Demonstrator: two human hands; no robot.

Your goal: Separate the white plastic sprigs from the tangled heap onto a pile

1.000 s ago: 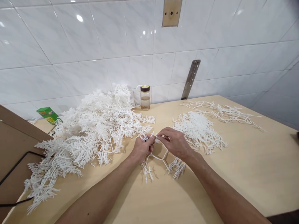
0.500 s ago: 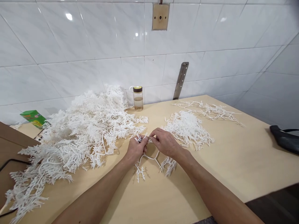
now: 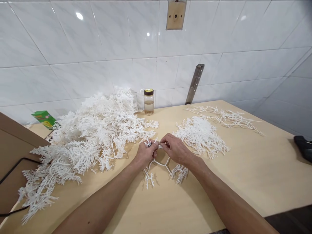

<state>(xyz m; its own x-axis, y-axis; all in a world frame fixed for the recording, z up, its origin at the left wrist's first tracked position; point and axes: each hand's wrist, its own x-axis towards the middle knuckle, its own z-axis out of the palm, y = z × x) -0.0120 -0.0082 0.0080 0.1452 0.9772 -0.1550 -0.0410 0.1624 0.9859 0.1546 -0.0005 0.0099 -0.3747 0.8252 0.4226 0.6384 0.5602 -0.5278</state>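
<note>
A white branching plastic sprig (image 3: 161, 163) hangs from my hands, its forked stems spreading over the table top. My left hand (image 3: 147, 152) is closed around its upper part, thumb on top. Close against it, my right hand (image 3: 173, 148) pinches a small white tip of the sprig between thumb and forefinger. Some dark bit shows inside my left grip, too small to name. Beyond my right hand lies a heap of short white sprig pieces (image 3: 200, 135). To the left spreads a large pile of white frilled branches (image 3: 97, 130).
Bare white stems (image 3: 226, 117) lie at the back right. A bottle of yellowish liquid (image 3: 149, 102) and a metal strip (image 3: 195, 84) stand by the tiled wall. At left are a green box (image 3: 45, 119) and a cardboard box (image 3: 17, 152); a black object (image 3: 303, 148) sits at far right.
The view has turned slightly left, so everything appears shifted right. My hands keep nearly the same hold on the sprig, fingertips close together.
</note>
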